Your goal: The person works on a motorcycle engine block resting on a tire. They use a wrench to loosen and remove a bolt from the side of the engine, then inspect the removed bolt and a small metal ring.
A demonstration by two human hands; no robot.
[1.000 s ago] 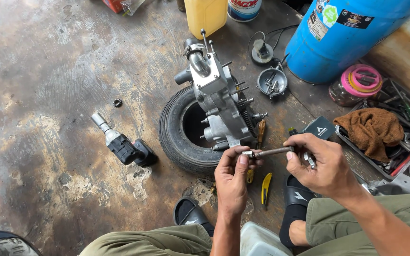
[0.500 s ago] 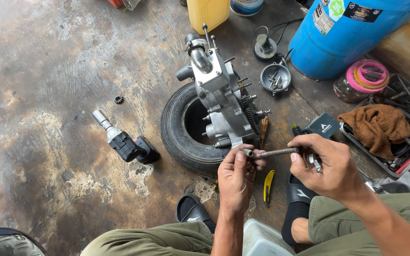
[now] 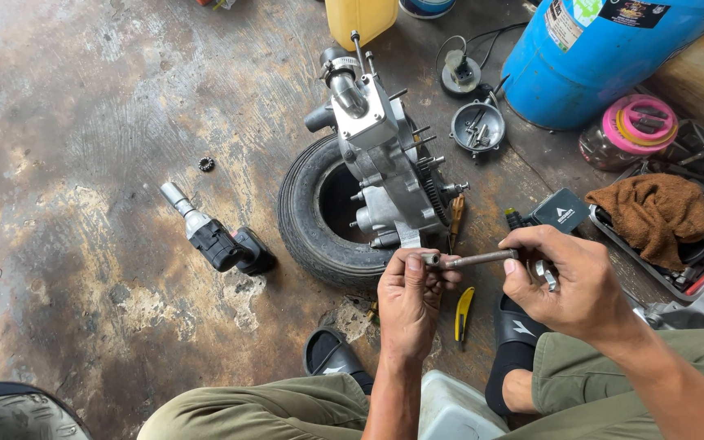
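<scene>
- Rod [image 3: 478, 260] lies level at centre frame, gripped by right hand [image 3: 572, 281].
- Left hand [image 3: 409, 297] pinches its left tip, below engine [image 3: 385, 163].

left of the small tyre [image 3: 307, 216] the concrete floor [image 3: 83, 122] lies open, broken only by the impact driver [image 3: 213, 236] and a small bearing [image 3: 206, 164]. to the right, the blue drum [image 3: 605, 57], tool tray [image 3: 662, 244] and brown rag [image 3: 653, 212] crowd the way; the engine casing [image 3: 385, 163] blocks straight ahead.

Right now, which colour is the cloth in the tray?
Brown; the cloth shows best in the head view.
</scene>
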